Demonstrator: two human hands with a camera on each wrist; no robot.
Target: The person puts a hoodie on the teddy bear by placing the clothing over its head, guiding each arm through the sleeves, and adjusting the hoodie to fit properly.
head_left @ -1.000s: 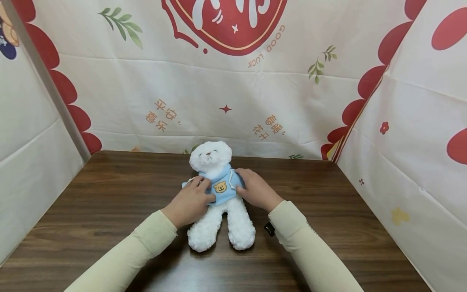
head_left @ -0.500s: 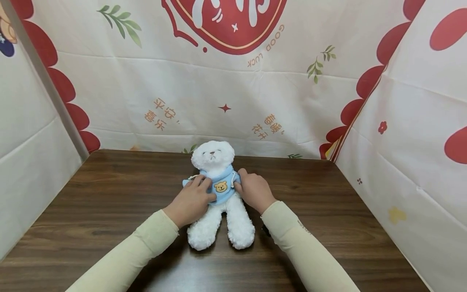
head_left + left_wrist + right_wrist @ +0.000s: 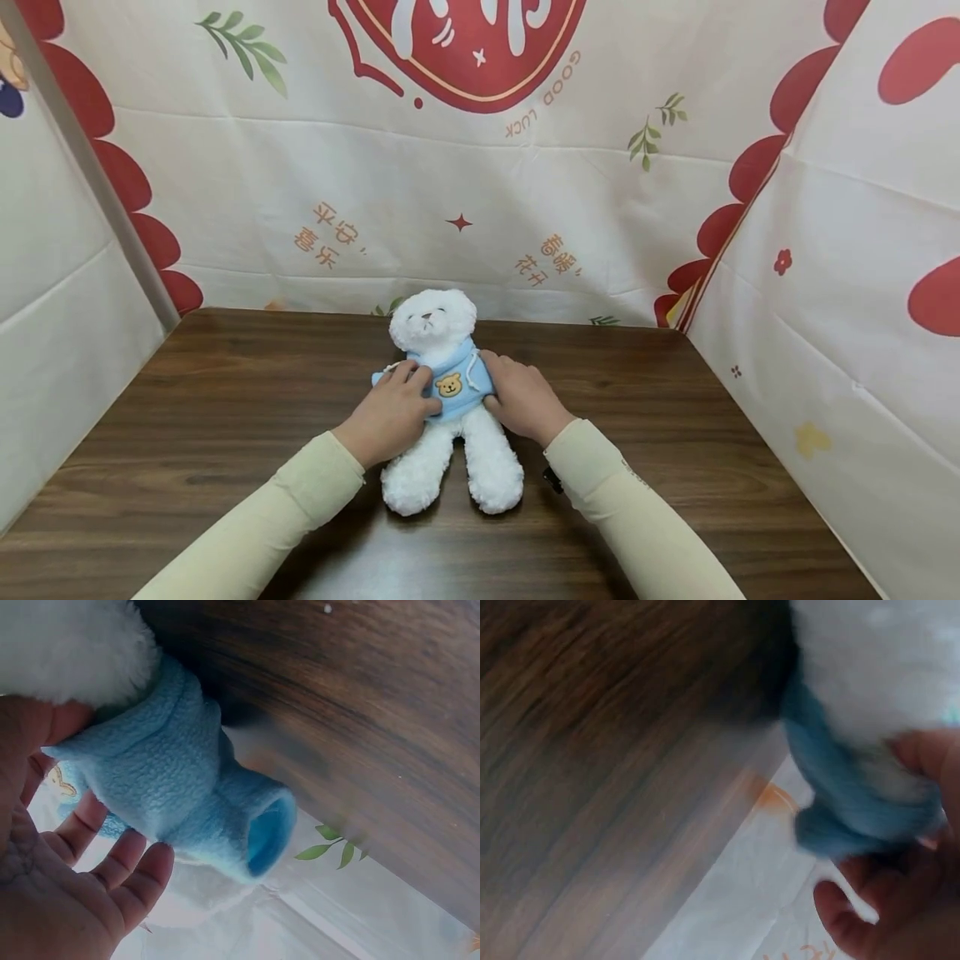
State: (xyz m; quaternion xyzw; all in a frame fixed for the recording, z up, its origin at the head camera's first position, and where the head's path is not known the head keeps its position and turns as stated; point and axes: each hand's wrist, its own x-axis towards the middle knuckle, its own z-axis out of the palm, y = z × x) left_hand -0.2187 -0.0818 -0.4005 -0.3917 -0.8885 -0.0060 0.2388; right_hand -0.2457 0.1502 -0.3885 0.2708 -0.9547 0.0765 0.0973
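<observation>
Your left hand and right hand each pinch a side of the blue hoodie between thumb and bent fingers. The white teddy bear wearing it is on the brown wooden table, feet toward you; it should be light, floppy and hard to break, so hug its tummy, since the hoodie may slide. White printed cloth hangs around the table.

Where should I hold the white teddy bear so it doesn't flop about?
Probably hold the teddy bear round its middle, through the blue hoodie, one hand from each side. That part is between the big round head and the two long legs, so gripping there should balance it.
</observation>
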